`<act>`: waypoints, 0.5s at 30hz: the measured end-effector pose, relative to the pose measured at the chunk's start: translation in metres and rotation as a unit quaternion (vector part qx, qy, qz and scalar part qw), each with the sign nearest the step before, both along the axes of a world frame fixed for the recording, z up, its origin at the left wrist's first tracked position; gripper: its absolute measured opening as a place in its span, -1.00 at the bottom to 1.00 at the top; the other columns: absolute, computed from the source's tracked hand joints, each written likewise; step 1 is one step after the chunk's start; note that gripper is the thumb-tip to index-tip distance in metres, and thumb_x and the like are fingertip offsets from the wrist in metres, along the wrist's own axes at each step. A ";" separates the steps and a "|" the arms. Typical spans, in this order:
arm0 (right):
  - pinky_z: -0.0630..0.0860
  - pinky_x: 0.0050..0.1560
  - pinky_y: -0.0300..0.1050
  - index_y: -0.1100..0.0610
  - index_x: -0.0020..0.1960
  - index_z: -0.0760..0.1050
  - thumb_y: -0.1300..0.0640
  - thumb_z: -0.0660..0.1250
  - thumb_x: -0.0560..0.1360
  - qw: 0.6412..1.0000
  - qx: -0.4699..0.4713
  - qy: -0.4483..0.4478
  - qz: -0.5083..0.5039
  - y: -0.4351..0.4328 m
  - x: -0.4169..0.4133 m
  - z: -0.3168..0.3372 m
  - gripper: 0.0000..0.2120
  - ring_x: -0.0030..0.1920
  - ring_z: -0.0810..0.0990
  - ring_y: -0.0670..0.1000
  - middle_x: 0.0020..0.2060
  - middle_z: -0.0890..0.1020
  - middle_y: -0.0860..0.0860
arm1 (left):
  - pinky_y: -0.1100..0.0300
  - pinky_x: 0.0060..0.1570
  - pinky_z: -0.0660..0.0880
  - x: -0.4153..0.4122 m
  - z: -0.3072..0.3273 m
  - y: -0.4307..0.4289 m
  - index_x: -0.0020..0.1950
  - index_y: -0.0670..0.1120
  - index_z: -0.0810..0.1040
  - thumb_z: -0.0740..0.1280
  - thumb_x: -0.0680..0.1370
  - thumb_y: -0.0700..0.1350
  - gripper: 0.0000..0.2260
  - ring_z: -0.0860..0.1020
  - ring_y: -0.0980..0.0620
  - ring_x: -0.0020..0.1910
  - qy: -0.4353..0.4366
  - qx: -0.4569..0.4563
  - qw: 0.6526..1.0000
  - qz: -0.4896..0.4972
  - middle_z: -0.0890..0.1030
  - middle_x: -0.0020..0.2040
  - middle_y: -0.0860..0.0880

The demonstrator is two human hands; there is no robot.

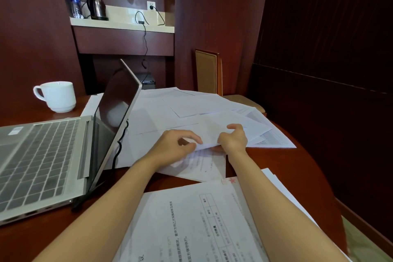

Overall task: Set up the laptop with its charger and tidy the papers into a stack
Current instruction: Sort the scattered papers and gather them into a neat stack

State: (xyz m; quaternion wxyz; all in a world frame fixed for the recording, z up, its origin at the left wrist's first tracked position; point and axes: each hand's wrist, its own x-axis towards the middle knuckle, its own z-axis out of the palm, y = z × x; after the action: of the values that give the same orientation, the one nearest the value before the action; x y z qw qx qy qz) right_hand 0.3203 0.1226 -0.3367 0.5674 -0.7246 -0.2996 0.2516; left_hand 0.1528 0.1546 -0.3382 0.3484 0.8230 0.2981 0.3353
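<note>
At a dark wooden table [297, 166] in a wood-panelled room, a person's left hand [178, 144] and right hand [234, 139] both pinch the near edge of one white sheet [212, 132]. The fingers of each hand are curled, with the right thumb on top and its fingers tucked beneath the lifted edge. Under the sheet lies another page with faint print that is too blurred to read. Beyond the hands, loose papers [180, 104] lie overlapping and askew across the table top, some blank-looking and some densely printed. Nearest the camera, beneath the forearms, a printed form [191, 219] carries lines of Chinese characters and a ruled grid. The characters lie turned sideways and are too soft to make out, and a red star [232, 181] sits near the form's far corner. To the left the silver laptop [42, 155] stands open with a dark screen. A small label on its palm rest cannot be read. A black charger cable [119, 149] runs down behind the lid to the table at the laptop's near corner. A white mug [56, 95] stands behind the laptop. On the pale wall shelf, a cable runs from the wall socket [151, 5] to a power brick [141, 22] and then hangs downward. A kettle [96, 7] and a water bottle [74, 0] stand at the left end of the shelf. A chair [208, 72] is on the table's far side.
</note>
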 end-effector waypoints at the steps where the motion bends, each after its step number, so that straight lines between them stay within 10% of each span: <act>1: 0.51 -0.20 -0.16 0.14 0.27 0.33 0.36 0.24 0.48 1.000 0.001 -0.001 -0.005 -0.001 0.001 0.002 -0.61 -0.05 0.45 0.08 -0.02 0.42 0.10 | 0.28 0.01 0.47 -0.002 0.001 0.001 -0.05 0.18 0.55 0.36 0.49 -0.22 -0.74 0.58 0.04 0.02 -0.020 -0.020 1.000 -0.011 0.58 0.10 0.14; 8: 0.62 -0.05 -0.07 0.10 0.21 0.37 0.45 0.26 0.44 0.979 0.097 0.178 -0.008 -0.005 0.004 0.012 -0.58 -0.33 0.55 0.02 -0.14 0.49 0.09 | 0.19 0.20 0.39 -0.002 0.011 -0.007 0.42 0.23 0.18 0.30 0.53 -0.14 -0.45 0.40 0.04 0.32 0.269 0.100 0.958 0.006 0.40 0.38 0.08; 15: 0.55 -0.48 -0.23 0.25 0.26 0.38 0.49 0.21 0.46 0.981 0.051 0.183 0.038 -0.013 0.007 0.015 -0.60 -0.28 0.50 0.04 -0.12 0.48 0.14 | 0.19 0.03 0.42 -0.011 0.031 -0.004 0.50 0.22 -0.05 0.19 0.49 -0.36 -0.24 0.41 -0.06 0.28 0.440 0.137 0.886 0.048 0.32 0.43 -0.01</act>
State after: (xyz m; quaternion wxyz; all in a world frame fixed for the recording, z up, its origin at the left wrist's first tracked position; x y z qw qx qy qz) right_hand 0.3277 0.1100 -0.3213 0.6388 -0.6243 -0.2305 0.3861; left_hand 0.1422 0.1506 -0.3073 0.0490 0.9103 0.4111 -0.0079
